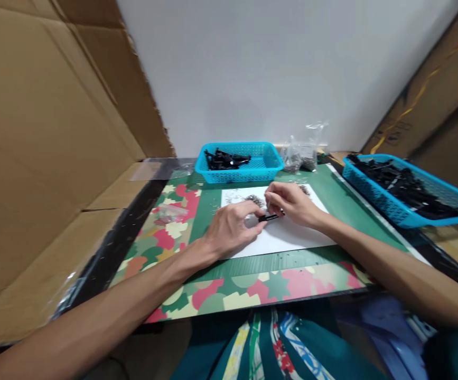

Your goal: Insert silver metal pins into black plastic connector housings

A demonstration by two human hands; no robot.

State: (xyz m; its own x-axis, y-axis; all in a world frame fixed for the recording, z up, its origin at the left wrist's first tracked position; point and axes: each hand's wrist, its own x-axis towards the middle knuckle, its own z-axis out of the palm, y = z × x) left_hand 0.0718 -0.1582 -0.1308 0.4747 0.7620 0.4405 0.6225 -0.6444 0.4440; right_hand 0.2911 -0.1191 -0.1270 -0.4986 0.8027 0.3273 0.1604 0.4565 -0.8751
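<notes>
Between the thumb and fingers of my left hand (232,224) is a short, slim black plastic piece (270,217), held just above a white sheet (284,237). My right hand (292,203) is at the other end of that piece, its thumb and index finger pinched together over it. Whatever is in that pinch is too small to make out. Just beyond the fingers lies a pile of tiny dark metal pieces (255,200), like small screws or pins. A second small pile (305,190) is partly hidden behind my right hand.
A blue basket (236,177) with black parts (224,158) stands at the back. Another blue basket (395,206), fuller of black parts, is on the right. Clear bags (308,158) of small pieces lean near the wall. A small plastic bag (171,214) lies left; cardboard (54,132) walls the left side.
</notes>
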